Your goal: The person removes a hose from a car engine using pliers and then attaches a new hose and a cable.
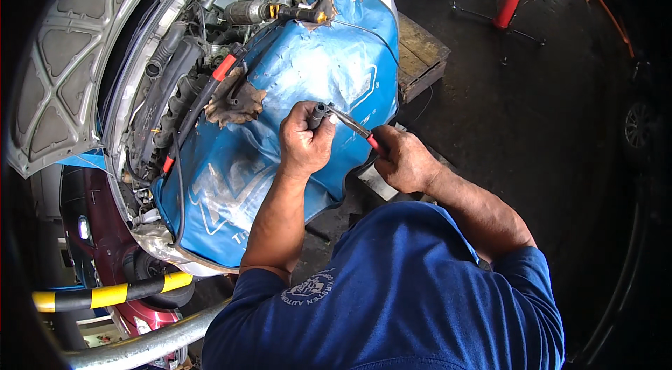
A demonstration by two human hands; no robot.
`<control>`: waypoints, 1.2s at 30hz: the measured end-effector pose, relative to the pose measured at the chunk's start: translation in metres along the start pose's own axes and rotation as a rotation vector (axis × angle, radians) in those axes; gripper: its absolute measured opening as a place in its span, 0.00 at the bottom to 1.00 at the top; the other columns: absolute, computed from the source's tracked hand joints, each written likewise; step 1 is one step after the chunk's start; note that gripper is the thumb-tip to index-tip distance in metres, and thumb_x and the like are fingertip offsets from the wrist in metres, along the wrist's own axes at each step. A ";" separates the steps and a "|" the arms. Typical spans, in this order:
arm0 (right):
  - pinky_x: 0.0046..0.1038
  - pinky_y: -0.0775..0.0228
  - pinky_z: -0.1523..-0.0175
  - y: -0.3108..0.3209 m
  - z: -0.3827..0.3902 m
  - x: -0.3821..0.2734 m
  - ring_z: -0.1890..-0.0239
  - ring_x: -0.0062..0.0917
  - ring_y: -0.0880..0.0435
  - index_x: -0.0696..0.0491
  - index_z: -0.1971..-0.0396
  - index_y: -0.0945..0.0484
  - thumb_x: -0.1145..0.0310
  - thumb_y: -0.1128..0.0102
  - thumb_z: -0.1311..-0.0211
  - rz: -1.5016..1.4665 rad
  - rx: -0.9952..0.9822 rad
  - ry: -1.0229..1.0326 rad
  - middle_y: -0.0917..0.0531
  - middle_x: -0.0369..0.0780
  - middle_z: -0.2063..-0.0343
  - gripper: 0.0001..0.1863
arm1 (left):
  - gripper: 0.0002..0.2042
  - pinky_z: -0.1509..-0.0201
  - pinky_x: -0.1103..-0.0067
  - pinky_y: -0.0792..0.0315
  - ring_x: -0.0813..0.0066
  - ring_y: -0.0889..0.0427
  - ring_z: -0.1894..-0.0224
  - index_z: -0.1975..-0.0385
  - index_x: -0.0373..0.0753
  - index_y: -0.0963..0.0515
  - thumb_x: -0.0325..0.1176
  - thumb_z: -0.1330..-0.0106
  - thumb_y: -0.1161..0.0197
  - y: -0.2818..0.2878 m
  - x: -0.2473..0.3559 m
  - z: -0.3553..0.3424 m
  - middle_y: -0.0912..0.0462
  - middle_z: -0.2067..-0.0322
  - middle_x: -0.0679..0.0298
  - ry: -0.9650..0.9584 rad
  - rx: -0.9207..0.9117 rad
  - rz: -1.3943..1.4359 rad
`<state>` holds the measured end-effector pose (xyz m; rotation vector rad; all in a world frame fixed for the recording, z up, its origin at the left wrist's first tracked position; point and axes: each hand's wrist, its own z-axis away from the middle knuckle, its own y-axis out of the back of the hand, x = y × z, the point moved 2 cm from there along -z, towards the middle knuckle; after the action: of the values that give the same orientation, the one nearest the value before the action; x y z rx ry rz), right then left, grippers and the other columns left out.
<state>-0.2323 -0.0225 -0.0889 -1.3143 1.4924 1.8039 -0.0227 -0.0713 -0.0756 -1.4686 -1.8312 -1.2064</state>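
Observation:
My left hand point(306, 142) is closed round a short, dark, hollow-ended tube point(317, 116), held upright between thumb and fingers. In my right hand point(409, 160) is the red handle of a slim metal tool point(357, 129), which slants up and left so that its tip meets the left fingertips beside the tube. Whether tip and tube are joined is too small to tell. Both hands are above the near edge of a blue fender cover point(315, 69) with worn brown patches, draped over the front of a car.
Beyond the cover lies the open engine bay point(175, 69), under a raised hood point(66, 62). A grey tool with yellow bands point(248, 11) and a long black bar with red parts point(222, 69) rest there. A wooden box point(420, 55), a red cylinder point(509, 0) and a striped rail point(112, 293) stand around.

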 end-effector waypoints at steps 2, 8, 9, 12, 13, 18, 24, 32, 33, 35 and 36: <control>0.44 0.27 0.57 -0.001 0.000 -0.002 0.63 0.49 0.18 0.61 0.65 0.29 0.75 0.43 0.52 -0.016 0.002 -0.010 0.20 0.53 0.70 0.12 | 0.08 0.76 0.83 0.36 0.86 0.34 0.80 0.68 0.35 0.26 0.29 0.36 0.33 -0.001 -0.003 0.001 0.28 0.83 0.72 0.011 0.016 0.010; 0.44 0.27 0.58 -0.009 0.003 0.004 0.64 0.50 0.18 0.61 0.64 0.27 0.74 0.43 0.51 -0.187 -0.029 -0.086 0.19 0.53 0.72 0.13 | 0.08 0.76 0.83 0.35 0.86 0.33 0.80 0.68 0.35 0.26 0.29 0.37 0.33 -0.002 0.000 -0.001 0.27 0.82 0.71 0.012 0.029 0.009; 0.44 0.27 0.59 -0.011 0.002 0.003 0.64 0.50 0.18 0.61 0.63 0.27 0.74 0.43 0.51 -0.240 -0.049 -0.108 0.19 0.52 0.73 0.13 | 0.08 0.76 0.82 0.35 0.86 0.33 0.79 0.68 0.35 0.26 0.29 0.37 0.33 -0.001 0.002 -0.001 0.26 0.82 0.71 -0.003 0.035 0.006; 0.36 0.30 0.63 -0.008 0.002 0.008 0.73 0.35 0.22 0.61 0.59 0.26 0.78 0.46 0.54 -0.121 0.023 0.044 0.22 0.48 0.74 0.18 | 0.08 0.75 0.81 0.34 0.84 0.33 0.79 0.69 0.35 0.26 0.28 0.39 0.33 -0.001 0.001 0.003 0.26 0.81 0.70 0.002 0.036 0.002; 0.43 0.28 0.60 -0.003 0.001 0.003 0.66 0.49 0.18 0.61 0.62 0.27 0.75 0.44 0.52 -0.060 0.000 0.016 0.19 0.52 0.74 0.14 | 0.08 0.75 0.81 0.34 0.84 0.33 0.79 0.69 0.35 0.26 0.29 0.39 0.32 0.000 0.000 0.004 0.26 0.81 0.69 0.006 0.042 -0.016; 0.38 0.27 0.56 -0.006 0.005 0.003 0.62 0.45 0.17 0.61 0.55 0.27 0.77 0.45 0.50 -0.160 -0.060 -0.034 0.19 0.53 0.69 0.19 | 0.08 0.73 0.80 0.30 0.82 0.27 0.78 0.69 0.35 0.25 0.30 0.38 0.32 -0.004 0.014 0.008 0.23 0.80 0.66 -0.035 0.073 -0.064; 0.35 0.27 0.55 0.003 0.001 0.002 0.64 0.40 0.18 0.60 0.53 0.27 0.77 0.46 0.49 -0.177 -0.053 -0.114 0.20 0.51 0.69 0.19 | 0.16 0.69 0.81 0.32 0.83 0.29 0.72 0.53 0.33 0.29 0.34 0.35 0.36 0.003 0.018 0.010 0.24 0.74 0.68 0.050 -0.001 0.086; 0.31 0.28 0.58 -0.002 -0.010 0.015 0.68 0.29 0.23 0.59 0.53 0.30 0.81 0.45 0.47 -0.281 0.066 0.066 0.22 0.46 0.72 0.18 | 0.12 0.60 0.81 0.29 0.82 0.27 0.65 0.52 0.32 0.28 0.34 0.25 0.48 0.007 0.020 0.017 0.22 0.67 0.65 0.164 -0.066 0.129; 0.31 0.28 0.58 -0.006 -0.010 0.013 0.68 0.28 0.23 0.58 0.53 0.30 0.81 0.46 0.47 -0.304 0.069 0.068 0.23 0.45 0.72 0.18 | 0.12 0.60 0.81 0.29 0.82 0.27 0.65 0.52 0.32 0.28 0.34 0.25 0.48 0.003 0.021 0.018 0.22 0.67 0.65 0.161 -0.066 0.133; 0.32 0.28 0.58 -0.010 -0.011 0.010 0.68 0.29 0.22 0.57 0.54 0.30 0.81 0.46 0.47 -0.279 0.057 0.046 0.23 0.44 0.72 0.18 | 0.12 0.60 0.80 0.29 0.81 0.27 0.65 0.51 0.31 0.29 0.34 0.24 0.49 -0.004 0.025 0.018 0.22 0.67 0.65 0.146 -0.022 0.162; 0.32 0.28 0.59 -0.010 -0.011 0.006 0.68 0.31 0.20 0.57 0.55 0.30 0.81 0.46 0.47 -0.268 0.054 0.022 0.23 0.43 0.72 0.17 | 0.12 0.61 0.81 0.30 0.81 0.27 0.67 0.49 0.32 0.29 0.33 0.24 0.49 -0.007 0.023 0.020 0.22 0.67 0.65 0.139 0.004 0.187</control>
<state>-0.2231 -0.0309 -0.0987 -1.4353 1.2958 1.5741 -0.0331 -0.0428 -0.0683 -1.4784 -1.5677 -1.1797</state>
